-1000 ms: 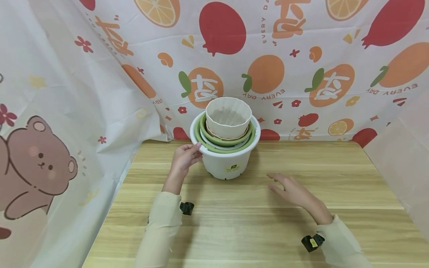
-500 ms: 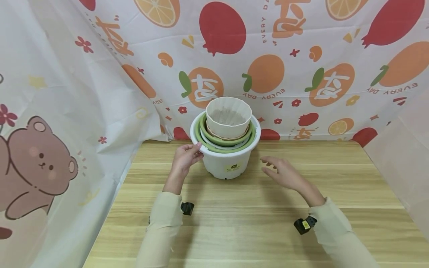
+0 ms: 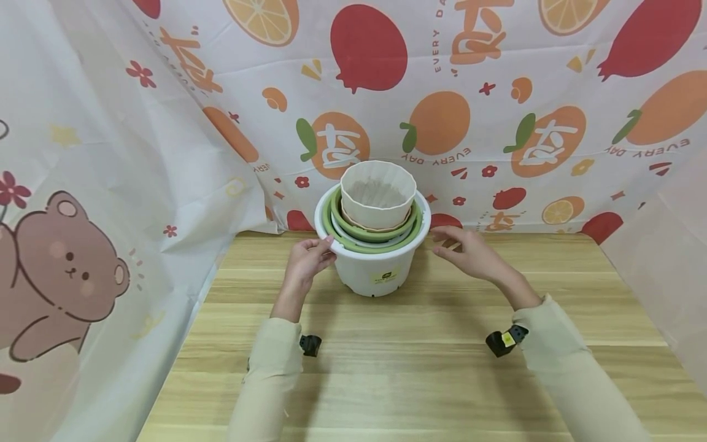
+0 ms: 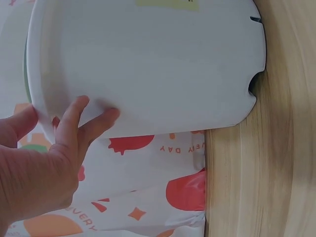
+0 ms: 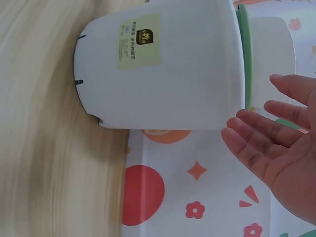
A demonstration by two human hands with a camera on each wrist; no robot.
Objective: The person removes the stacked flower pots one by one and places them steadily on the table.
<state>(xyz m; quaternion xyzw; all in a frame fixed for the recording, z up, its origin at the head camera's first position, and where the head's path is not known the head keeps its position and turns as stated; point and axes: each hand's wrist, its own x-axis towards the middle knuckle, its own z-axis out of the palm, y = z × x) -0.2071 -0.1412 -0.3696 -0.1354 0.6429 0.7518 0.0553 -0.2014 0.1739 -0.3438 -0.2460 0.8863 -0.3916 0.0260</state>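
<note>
A large white flower pot [image 3: 359, 273] stands upright near the table's back edge, with a yellow label on its front. Nested inside it are green-rimmed pots [image 3: 374, 250], and on top sits a cream pot [image 3: 375, 215] with a scalloped rim. My left hand [image 3: 302, 265] grips the white pot's rim at its left side, thumb over the rim and fingers below against the outer wall [image 4: 148, 64]. On the other side, my right hand [image 3: 474, 253] is beside the rim, fingers extended and slightly bent. In the right wrist view its fingertips [image 5: 232, 140] look very close to the rim; contact is unclear.
The wooden table [image 3: 397, 368] carries the pot stack. A fruit-printed cloth [image 3: 497, 80] hangs right behind the stack, and a bear-printed cloth [image 3: 83, 184] covers the left side. Black wrist cameras [image 3: 499, 342] are on both sleeves.
My right hand has moved up and left, from over the table to beside the pot's right rim. The left hand keeps its hold, and the pots have not visibly moved.
</note>
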